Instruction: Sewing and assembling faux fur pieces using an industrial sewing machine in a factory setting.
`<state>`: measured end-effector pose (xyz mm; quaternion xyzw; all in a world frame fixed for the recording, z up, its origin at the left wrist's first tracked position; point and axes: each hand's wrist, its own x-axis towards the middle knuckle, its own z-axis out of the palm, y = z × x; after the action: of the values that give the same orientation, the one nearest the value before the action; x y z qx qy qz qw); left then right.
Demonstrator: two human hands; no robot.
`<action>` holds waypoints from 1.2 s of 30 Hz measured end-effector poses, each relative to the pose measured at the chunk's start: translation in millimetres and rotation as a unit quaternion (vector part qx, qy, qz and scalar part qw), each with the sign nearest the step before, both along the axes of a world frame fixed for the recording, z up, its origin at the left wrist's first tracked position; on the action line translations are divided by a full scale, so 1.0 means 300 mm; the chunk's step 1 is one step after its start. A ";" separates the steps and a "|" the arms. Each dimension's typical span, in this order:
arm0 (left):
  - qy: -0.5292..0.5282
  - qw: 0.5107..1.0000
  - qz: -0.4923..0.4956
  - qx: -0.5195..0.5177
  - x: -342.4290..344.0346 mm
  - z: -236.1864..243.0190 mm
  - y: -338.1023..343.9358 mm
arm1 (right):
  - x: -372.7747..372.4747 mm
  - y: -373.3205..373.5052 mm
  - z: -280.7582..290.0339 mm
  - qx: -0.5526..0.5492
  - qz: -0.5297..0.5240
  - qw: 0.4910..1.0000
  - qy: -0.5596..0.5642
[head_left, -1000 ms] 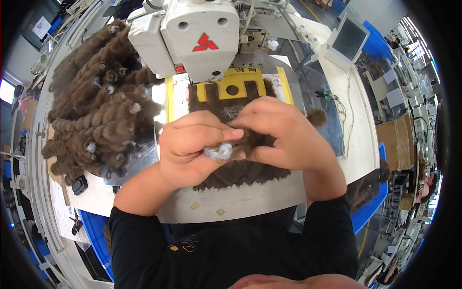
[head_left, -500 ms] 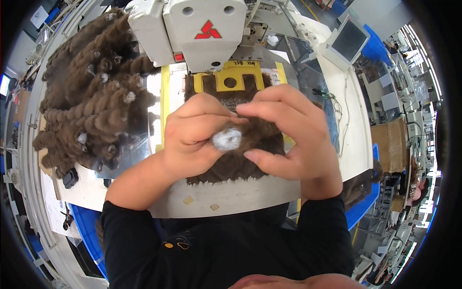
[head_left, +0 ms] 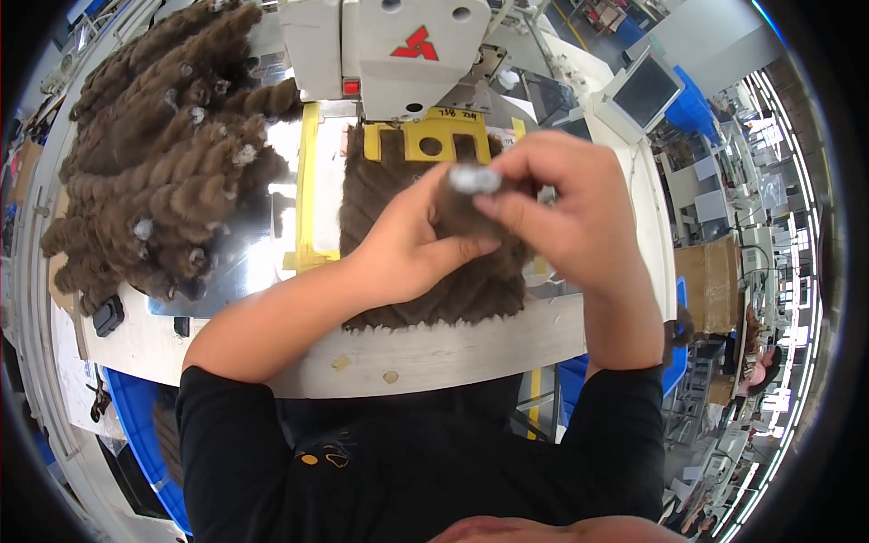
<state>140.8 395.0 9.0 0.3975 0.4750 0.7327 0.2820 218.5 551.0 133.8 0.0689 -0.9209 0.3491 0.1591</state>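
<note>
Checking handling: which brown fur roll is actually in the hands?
The roll pinched between left hand and right hand, over the flat fur piece; the rest are piled left.

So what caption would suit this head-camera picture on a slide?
Both hands, left hand and right hand, grip a brown furry roll above a sewing machine table.
</note>
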 end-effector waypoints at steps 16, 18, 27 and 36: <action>-0.099 0.969 0.028 -0.227 -0.184 -0.104 -0.039 | -0.378 0.198 -0.422 -0.210 -0.032 0.920 -0.330; -0.124 0.961 0.009 -0.248 -0.222 -0.100 -0.066 | -0.409 0.170 -0.422 -0.127 -0.039 0.942 -0.309; 0.537 0.771 0.151 -0.309 -0.235 -0.093 -0.109 | -0.464 0.105 -0.515 -0.021 -0.060 0.989 -0.132; 0.614 0.706 0.163 -0.315 -0.255 -0.106 -0.098 | -0.473 0.117 -0.524 0.107 -0.078 0.991 -0.016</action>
<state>64.4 365.7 -22.7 0.5637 0.8037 0.1697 -0.0870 76.5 586.2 -23.4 0.0076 -0.9580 0.2361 0.1626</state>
